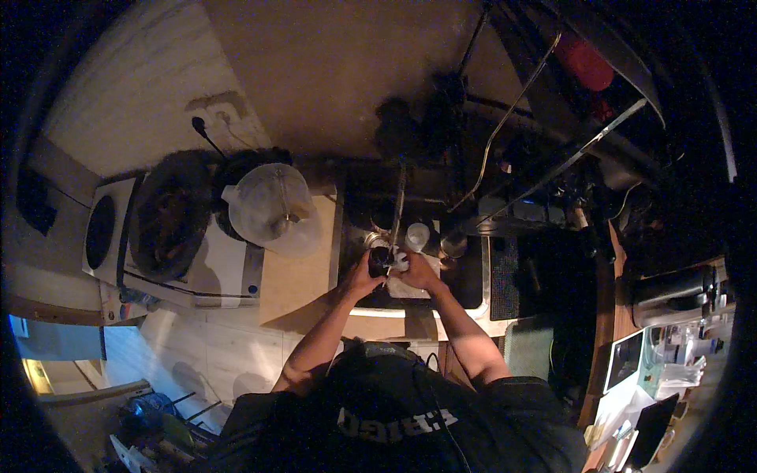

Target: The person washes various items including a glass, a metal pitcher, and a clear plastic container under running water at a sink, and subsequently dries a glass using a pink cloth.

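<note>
Over the sink (464, 284), my left hand (362, 278) holds a small dark cup-like vessel (379, 258). My right hand (421, 274) is beside it, gripping a small white item (402, 260), perhaps a sponge or cloth; its exact kind is unclear. A thin faucet spout (400, 204) reaches down from the wall side to just above both hands. Beyond my right hand stands a white cup (417, 234). A round shiny vessel (454, 243) lies to its right. Under my right hand is a pale flat item (409, 288), partly hidden by the hand.
Left of the sink, a translucent plastic container (266, 204) with a ladle-like utensil stands by the counter (295, 278). Further left, a large dark pan (168, 222) sits on a white stove (204, 272). Metal rack bars (582, 148) cross above the right side. A black mesh mat (504, 278) borders the sink.
</note>
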A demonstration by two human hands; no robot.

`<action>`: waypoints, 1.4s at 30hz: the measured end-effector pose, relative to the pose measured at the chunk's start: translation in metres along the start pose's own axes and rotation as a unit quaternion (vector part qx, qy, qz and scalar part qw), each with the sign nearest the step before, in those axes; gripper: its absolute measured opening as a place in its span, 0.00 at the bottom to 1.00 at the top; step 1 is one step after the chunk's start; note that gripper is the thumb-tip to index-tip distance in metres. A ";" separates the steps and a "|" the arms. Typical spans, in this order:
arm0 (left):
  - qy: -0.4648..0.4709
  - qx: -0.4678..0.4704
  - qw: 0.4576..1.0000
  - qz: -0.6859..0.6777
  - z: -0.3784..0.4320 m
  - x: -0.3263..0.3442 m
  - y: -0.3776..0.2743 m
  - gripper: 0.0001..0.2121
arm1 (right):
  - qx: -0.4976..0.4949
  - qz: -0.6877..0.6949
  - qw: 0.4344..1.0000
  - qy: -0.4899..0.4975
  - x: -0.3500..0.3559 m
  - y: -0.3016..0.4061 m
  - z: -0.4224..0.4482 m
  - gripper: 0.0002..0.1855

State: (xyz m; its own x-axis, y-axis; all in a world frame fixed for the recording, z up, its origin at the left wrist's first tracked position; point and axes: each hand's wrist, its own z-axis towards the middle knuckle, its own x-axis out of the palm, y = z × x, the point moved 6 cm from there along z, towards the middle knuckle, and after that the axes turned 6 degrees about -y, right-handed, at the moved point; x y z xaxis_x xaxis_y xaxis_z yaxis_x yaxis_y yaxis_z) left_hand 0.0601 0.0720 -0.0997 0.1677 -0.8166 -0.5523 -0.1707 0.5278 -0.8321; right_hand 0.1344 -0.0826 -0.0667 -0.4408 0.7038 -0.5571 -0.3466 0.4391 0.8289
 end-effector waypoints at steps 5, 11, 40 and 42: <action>-0.013 -0.052 0.999 0.003 -0.004 -0.015 -0.010 0.44 | 0.058 -0.384 0.921 -0.038 -0.048 -0.050 0.030 0.29; -0.003 0.038 0.999 -0.026 0.001 -0.014 -0.028 0.44 | 0.103 -0.412 0.903 0.071 -0.028 -0.075 0.051 0.30; 0.125 0.021 0.982 -0.139 0.017 -0.012 -0.026 0.43 | 0.044 0.084 0.995 -0.015 -0.002 0.038 0.002 0.36; 0.121 0.069 0.982 -0.125 0.017 -0.018 -0.028 0.47 | 0.079 0.125 0.989 0.006 0.003 0.037 0.006 0.34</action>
State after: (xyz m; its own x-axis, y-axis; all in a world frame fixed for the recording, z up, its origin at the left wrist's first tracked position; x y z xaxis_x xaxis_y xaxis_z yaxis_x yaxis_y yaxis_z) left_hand 0.0788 0.0761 -0.0667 -0.0499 -0.9476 -0.3157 -0.0183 0.3169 -0.9483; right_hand 0.1247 -0.0609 -0.0372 -0.5065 0.7955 -0.3328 -0.0911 0.3344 0.9380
